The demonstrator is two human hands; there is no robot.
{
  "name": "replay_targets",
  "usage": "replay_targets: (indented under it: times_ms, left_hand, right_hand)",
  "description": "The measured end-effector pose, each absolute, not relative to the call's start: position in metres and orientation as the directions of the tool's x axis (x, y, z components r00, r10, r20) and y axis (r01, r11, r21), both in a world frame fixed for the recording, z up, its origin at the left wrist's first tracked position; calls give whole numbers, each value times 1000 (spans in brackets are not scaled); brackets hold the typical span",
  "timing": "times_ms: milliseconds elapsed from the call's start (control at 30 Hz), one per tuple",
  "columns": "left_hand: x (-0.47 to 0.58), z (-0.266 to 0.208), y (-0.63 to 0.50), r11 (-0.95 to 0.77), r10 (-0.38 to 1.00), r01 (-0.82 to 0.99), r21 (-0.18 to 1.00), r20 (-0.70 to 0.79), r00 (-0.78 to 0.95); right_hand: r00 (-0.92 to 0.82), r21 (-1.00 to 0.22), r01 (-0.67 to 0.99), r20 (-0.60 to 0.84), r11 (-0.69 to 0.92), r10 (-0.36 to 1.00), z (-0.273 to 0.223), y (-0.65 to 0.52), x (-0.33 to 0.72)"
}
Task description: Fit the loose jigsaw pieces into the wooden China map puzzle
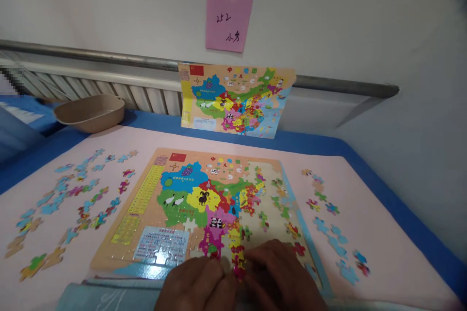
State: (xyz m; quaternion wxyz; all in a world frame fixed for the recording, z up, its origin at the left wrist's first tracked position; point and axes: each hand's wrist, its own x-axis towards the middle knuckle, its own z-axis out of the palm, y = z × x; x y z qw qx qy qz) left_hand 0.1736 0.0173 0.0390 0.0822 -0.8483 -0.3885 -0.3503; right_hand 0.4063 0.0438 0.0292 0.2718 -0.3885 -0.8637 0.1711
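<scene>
A partly assembled map jigsaw puzzle lies on the table in front of me, its left side filled with joined pieces. My left hand is closed at the lower edge of the puzzle, fingertips by the magenta section; what they hold, if anything, is hidden. Close to its right, my right hand has its fingers bent together at a yellow and magenta puzzle piece and touches its edge. Loose green and red pieces lie on the bare right part of the puzzle board.
Several loose pieces are spread on the pink tabletop at left, and more blue pieces at right. A printed map picture leans against the metal rail. A brown basin stands back left. A pink note hangs on the wall.
</scene>
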Motion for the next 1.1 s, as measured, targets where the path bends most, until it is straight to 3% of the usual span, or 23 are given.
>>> replay_targets:
  times_ms: [167,1100]
  left_hand:
    - [172,37,21,-666,583,738,105,691,428]
    - [175,46,25,-670,635,717,194,650,418]
  right_hand:
    - [-548,-535,569,319,624,773,32,41,401]
    - [-546,-534,530,379,659,747,35,41,394]
